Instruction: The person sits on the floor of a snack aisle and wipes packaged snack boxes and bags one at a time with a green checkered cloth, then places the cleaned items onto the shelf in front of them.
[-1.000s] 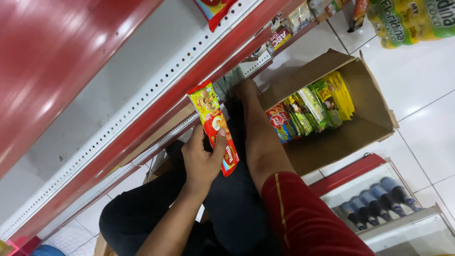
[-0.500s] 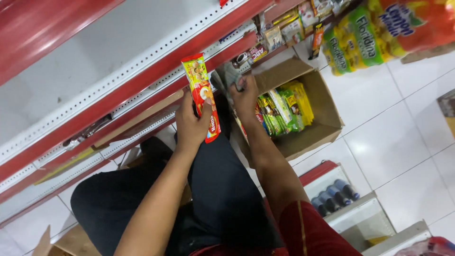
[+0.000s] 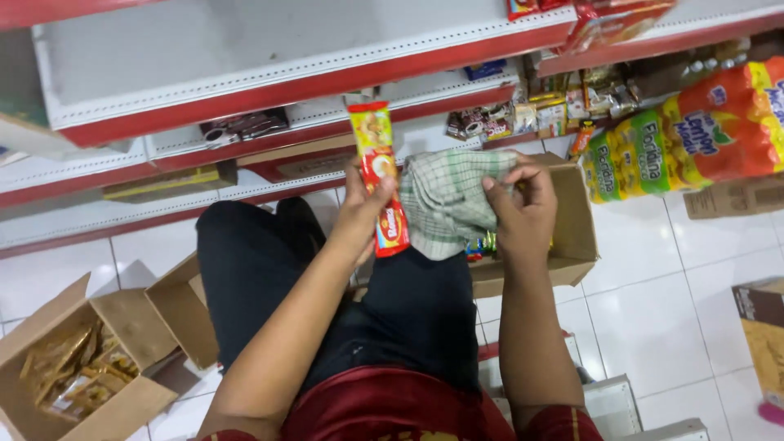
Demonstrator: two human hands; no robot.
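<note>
Red and yellow, the long snack packet [image 3: 380, 175] stands upright in the left hand [image 3: 359, 204], fingers pinching its lower half, at about 12 o'clock above the person's knees. At 3 o'clock from it the right hand [image 3: 523, 204] grips a green checked cloth [image 3: 447, 200], fingers closed into its folds, over an open cardboard box [image 3: 576, 220]. Another open box [image 3: 82, 367] sits at 8 o'clock on the floor.

— What's on the floor [image 3: 653, 310]?
— White tiles. An open box [image 3: 73, 367] of snack packets at the lower left corner, another box [image 3: 572, 237] by the shelf's [image 3: 245, 90] foot.
— And the shelf?
— Small packets [image 3: 523, 114] toward its right end.
</note>
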